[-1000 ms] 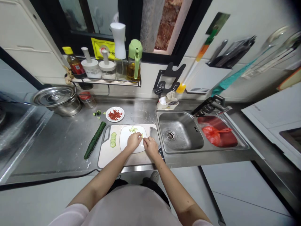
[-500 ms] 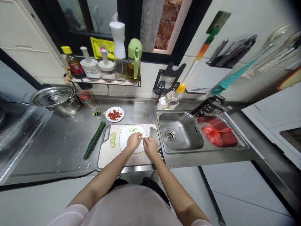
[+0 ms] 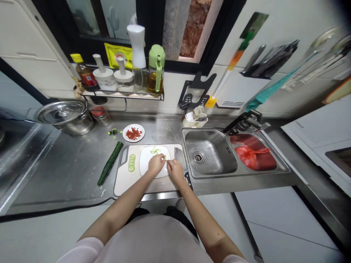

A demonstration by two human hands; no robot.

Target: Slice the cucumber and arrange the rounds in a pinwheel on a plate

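Note:
My left hand (image 3: pixel 156 164) and my right hand (image 3: pixel 175 170) meet over the right part of a white plate (image 3: pixel 145 168). Their fingertips are closed on a small cucumber slice (image 3: pixel 165 157), mostly covered by the fingers. Several thin cucumber slices (image 3: pixel 155 150) lie fanned near the plate's far edge. The plate rests on a pale cutting board (image 3: pixel 153 187). Left of it on the board, a row of overlapping cucumber slices (image 3: pixel 131 163) lies flat. On the board's right side is a kitchen knife (image 3: pixel 180 156), its black handle towards me and partly behind my right hand.
A long cucumber (image 3: pixel 110 163) lies left of the board. Behind stand a small plate of chopped red bits (image 3: pixel 133 133), cucumber ends (image 3: pixel 112 131), a lidded steel pot (image 3: pixel 75 122) and a jar (image 3: pixel 101 116). To the right is a sink (image 3: pixel 214 164) with a red plastic bag (image 3: pixel 248 157).
Both hands stay almost in the same spot, with fingertips together at the cucumber slice. The view has shifted very slightly; nothing else has visibly moved.

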